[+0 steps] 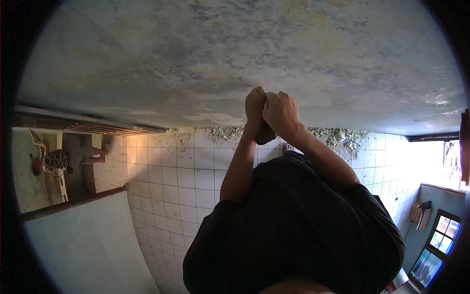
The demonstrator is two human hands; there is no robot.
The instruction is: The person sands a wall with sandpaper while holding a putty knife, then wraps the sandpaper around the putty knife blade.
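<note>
Both of my hands are up against a grey, blotchy wall (313,54), close together. My left hand (254,104) is closed, its knuckles right at the wall surface. Beside it, my right hand (283,111) is also closed, its thumb side meeting the left hand. What the fingers hold is hidden, and I cannot tell what it is. Near the hands, the wall has pale bare patches (215,118) with ragged edges where the coating has come off. Between my forearms a dark rounded shape (266,135) shows below the hands.
Peeled flakes (342,139) lie along the foot of the wall on the white tiled floor (171,183). A person (56,160) is beyond a doorway at left, behind a low partition (83,240). A window (438,242) and a wooden object (420,214) are at right.
</note>
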